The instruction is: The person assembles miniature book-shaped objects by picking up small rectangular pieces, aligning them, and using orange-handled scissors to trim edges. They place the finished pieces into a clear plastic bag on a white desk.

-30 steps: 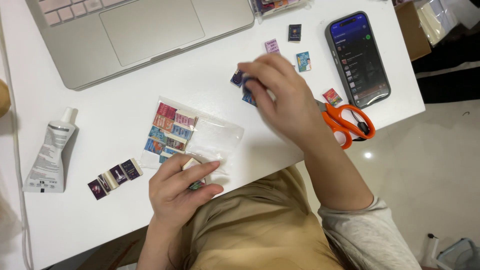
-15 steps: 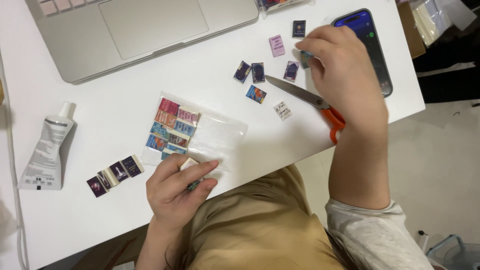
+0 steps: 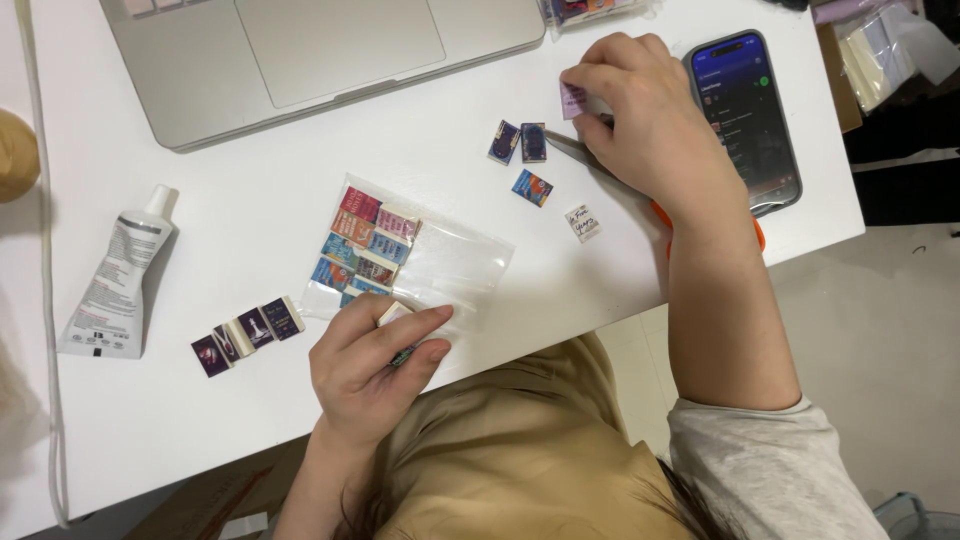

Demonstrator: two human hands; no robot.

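On the white bench, the right hand sits in the upper right of the frame, its fingers closed in a pinch on a small pale purple piece held just above the surface. Under the palm lies a pair of scissors, the grey blade poking out toward the left and a bit of orange handle showing at the wrist; whether the hand also grips them I cannot tell. Just left of the blade lie two dark miniature covers side by side, with a blue one and a white one with handwriting a little lower. The left hand is at the lower centre, fingers curled closed around a tiny block-like piece, resting at the lower edge of a clear plastic bag. The bag lies flat in the middle of the frame and holds a cluster of small colourful covers packed at its left end, red, pink and blue among them; its right half looks bare. A short row of dark miniature covers lies left of the left hand. A glue tube lies at the left, a laptop fills the upper left, and a phone with a lit screen lies right beside the right hand.
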